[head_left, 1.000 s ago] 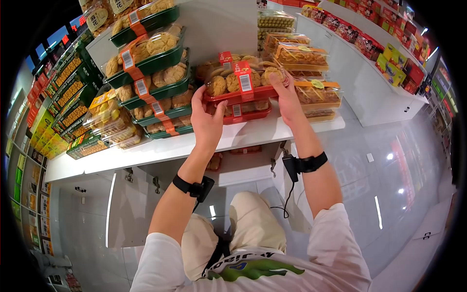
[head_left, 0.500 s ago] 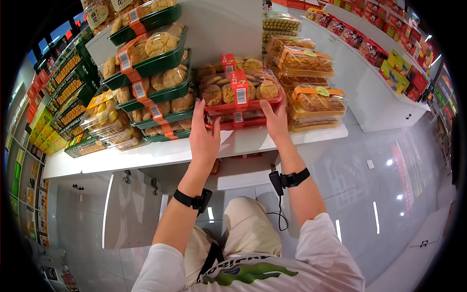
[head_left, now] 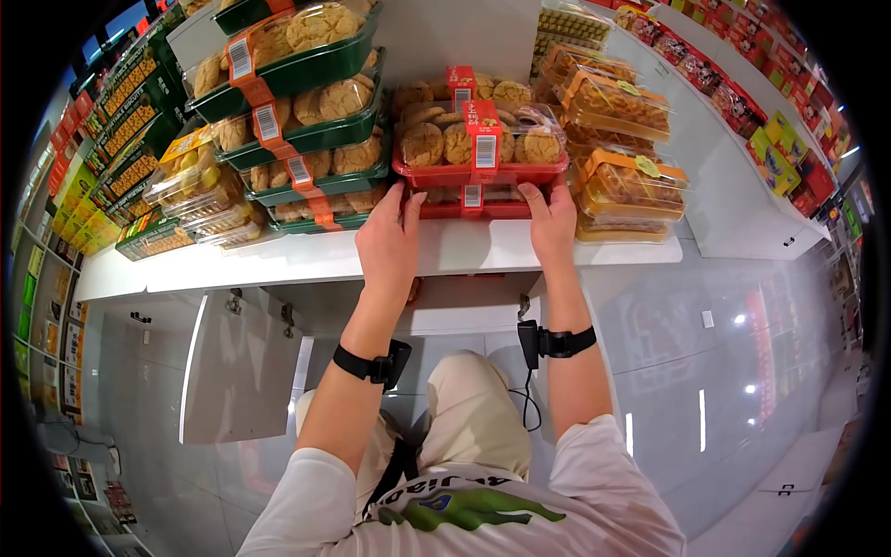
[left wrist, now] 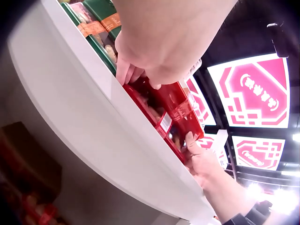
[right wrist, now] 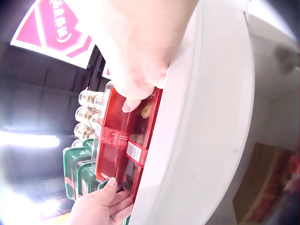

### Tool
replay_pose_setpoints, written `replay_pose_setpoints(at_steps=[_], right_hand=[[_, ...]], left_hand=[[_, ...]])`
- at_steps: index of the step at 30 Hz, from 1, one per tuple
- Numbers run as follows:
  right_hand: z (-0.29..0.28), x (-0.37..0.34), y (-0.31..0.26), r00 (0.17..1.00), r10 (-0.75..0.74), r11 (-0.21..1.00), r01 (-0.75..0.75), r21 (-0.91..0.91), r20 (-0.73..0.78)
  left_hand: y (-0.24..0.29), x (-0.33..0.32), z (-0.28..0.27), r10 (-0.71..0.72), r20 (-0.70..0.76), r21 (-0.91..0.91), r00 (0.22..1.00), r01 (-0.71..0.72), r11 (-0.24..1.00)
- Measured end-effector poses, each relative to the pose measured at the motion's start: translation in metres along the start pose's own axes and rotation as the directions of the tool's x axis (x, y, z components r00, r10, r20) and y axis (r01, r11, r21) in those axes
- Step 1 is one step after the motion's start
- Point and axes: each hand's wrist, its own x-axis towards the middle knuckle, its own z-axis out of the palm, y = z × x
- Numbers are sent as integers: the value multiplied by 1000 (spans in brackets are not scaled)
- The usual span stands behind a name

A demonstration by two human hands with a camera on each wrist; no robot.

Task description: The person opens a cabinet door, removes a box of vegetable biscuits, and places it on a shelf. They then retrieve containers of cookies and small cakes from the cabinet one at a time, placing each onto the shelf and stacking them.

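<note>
Two clear-lidded red trays of cookies are stacked on the white shelf, the upper tray (head_left: 427, 171) resting on the lower tray (head_left: 501, 210). A red paper band with a barcode wraps each one. At the stack's left end, my left hand (head_left: 388, 243) holds the lower tray's corner, thumb in front and fingers along the end. My right hand (head_left: 555, 230) grips the right corner the same way, its thumb just below the upper tray's edge. In the right wrist view, the left hand's thumb reaches the upper tray's base. The fingers behind the right corner are mostly hidden.
Green trays of cookies (head_left: 311, 110) tower close on the left, orange-banded pastry boxes (head_left: 631, 190) on the right. Another red tray (head_left: 510, 90) stands behind. Below the white shelf (head_left: 473, 251), a cabinet door (head_left: 237, 371) hangs open near my legs.
My hands have slid down from the upper tray's ends to the lower tray's corners. The upper tray now sits squarely over the lower one. The head view has shifted slightly.
</note>
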Motion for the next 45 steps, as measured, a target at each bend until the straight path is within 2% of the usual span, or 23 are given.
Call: replay_pose_setpoints(at_steps=[3, 5, 8, 9, 10, 12, 14, 15, 19, 23, 25, 29, 31, 39, 42, 44, 45], right_hand=[[3, -1, -9, 1000, -5, 997, 4, 74, 2], [4, -4, -20, 999, -21, 1000, 20, -9, -30], [0, -3, -17, 999, 36, 996, -34, -80, 17], [0, -4, -18, 999, 34, 996, -34, -87, -2], [0, -6, -22, 999, -4, 983, -2, -186, -36], [1, -6, -23, 1000, -15, 994, 12, -107, -27], [0, -4, -20, 999, -21, 990, 16, -138, -34], [0, -4, -17, 999, -38, 985, 31, -168, -37], [2, -2, -8, 995, -83, 988, 74, -135, -59], [1, -1, -10, 996, -62, 989, 54, -141, -58], [0, -4, -17, 998, -23, 972, 9, -236, -57], [2, -7, -28, 995, -53, 961, 29, -277, -80], [2, -8, -28, 995, -27, 943, -7, -334, -97], [2, -9, -34, 997, 25, 967, -44, -250, -77], [-2, -4, -9, 998, 5, 985, -17, -171, -68], [0, -4, -14, 997, -15, 986, 1, -168, -78], [0, -5, -16, 997, -13, 977, -5, -215, -82]], left_hand=[[5, 7, -3, -51, 80, 69, 995, 45, 997], [12, 14, -9, -72, 99, 48, 992, 68, 997], [11, 21, -11, -101, 91, 1, 991, 101, 995], [9, 23, -11, -72, 97, 8, 993, 72, 997], [8, 25, -12, -42, 104, 15, 994, 40, 999], [9, 28, -13, -83, 152, 37, 985, 78, 996], [6, 29, -12, -111, 170, -55, 979, 121, 991], [2, 30, -10, -83, 153, -25, 985, 87, 996], [3, 30, -13, -157, 202, -76, 967, 175, 982], [0, 30, -10, -115, 161, -108, 980, 134, 985], [3, 29, -13, -135, 187, -97, 973, 155, 983], [8, 31, -17, -108, 183, -76, 977, 123, 989], [10, 31, -19, -90, 175, -68, 980, 104, 992], [5, 28, -17, -134, 202, -107, 970, 158, 982], [18, 28, -27, -169, 233, -123, 958, 201, 972], [19, 28, -28, -181, 255, -110, 950, 215, 970], [13, 27, -23, -144, 231, -107, 962, 172, 979]])
